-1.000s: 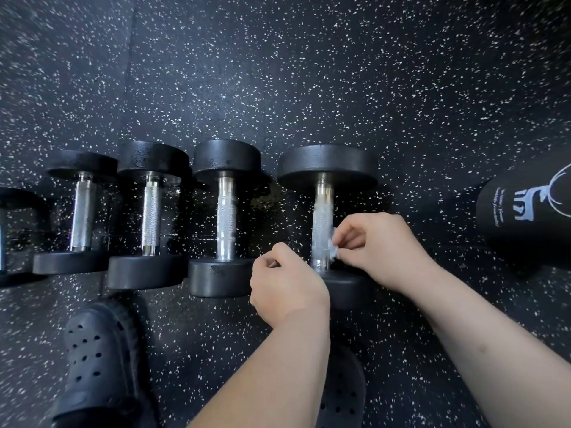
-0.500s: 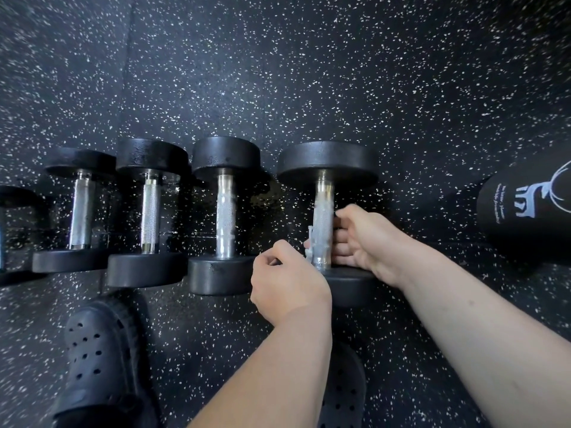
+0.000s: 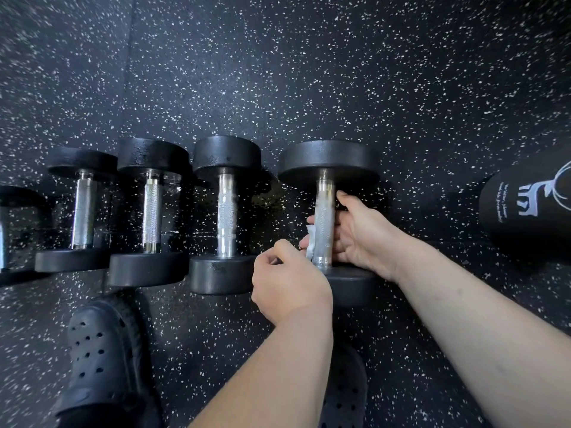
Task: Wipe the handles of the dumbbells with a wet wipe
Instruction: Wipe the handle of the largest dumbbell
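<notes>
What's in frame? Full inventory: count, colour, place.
dumbbells: five, black heads, chrome handles, in a row on the floor; leftmost cut off by the frame edge
wipe: one, white, against the rightmost dumbbell's handle
cylinder: one, black with white print, far right, maybe a bottle
clogs: two, black, perforated; one lower left, one bottom centre under the left arm
floor: black, white-speckled
right hand: fingers curled round the rightmost handle, over the wipe
left hand: curled, at that dumbbell's near head; what it holds is hidden
</notes>
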A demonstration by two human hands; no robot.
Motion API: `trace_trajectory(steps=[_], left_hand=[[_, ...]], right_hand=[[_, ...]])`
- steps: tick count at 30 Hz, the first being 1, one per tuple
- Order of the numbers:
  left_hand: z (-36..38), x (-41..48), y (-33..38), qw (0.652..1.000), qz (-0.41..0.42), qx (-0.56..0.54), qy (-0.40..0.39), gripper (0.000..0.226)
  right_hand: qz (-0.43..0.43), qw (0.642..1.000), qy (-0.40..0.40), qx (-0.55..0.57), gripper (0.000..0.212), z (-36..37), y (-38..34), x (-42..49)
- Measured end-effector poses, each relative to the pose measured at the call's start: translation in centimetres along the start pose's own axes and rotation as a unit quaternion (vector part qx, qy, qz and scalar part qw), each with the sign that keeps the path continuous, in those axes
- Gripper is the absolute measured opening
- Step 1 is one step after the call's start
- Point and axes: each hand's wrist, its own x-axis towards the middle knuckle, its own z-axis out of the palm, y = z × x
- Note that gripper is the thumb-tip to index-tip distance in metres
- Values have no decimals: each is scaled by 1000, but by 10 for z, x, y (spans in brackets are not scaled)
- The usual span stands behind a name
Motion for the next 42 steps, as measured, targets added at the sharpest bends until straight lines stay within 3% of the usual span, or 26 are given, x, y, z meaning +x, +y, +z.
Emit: trace_trajectory(steps=[6, 11, 15, 17, 20, 26, 30, 36, 39, 42], left_hand=[[0, -1, 0, 1000, -4, -1, -3, 37], [0, 0, 0, 1000, -1, -1, -4, 37], [-1, 1, 0, 1000, -1, -3, -3, 38], [-1, 0, 1, 1000, -3, -4, -2, 37], [-2, -1, 1, 1000, -5, -1, -1, 37], [-2, 0, 2, 1000, -8, -6, -3, 37], [-1, 2, 0, 1000, -2, -4, 3, 38], [-2, 1, 1, 1000, -1, -4, 0, 37], [-2, 1, 1, 1000, -2, -6, 1, 36], [-3, 1, 3, 1000, -4, -8, -2, 36]], right_hand=[[-25, 996, 87, -15, 80, -6, 9, 7], [17, 1000, -1, -5, 85, -4, 3, 2], [-17, 998, 57, 12, 70, -9, 10, 4], [-49, 994, 93, 10, 53, -14, 16, 0], [-98, 987, 116, -57, 28, -22, 21, -16], [-183, 945, 103, -251, 22, -31, 23, -35], [-223, 925, 77, -297, 18, -28, 20, -38], [-321, 836, 47, -442, 17, -26, 12, -37], [-371, 706, 42, -602, 9, -15, 4, -32], [-355, 555, 51, -751, 28, 3, -5, -25]])
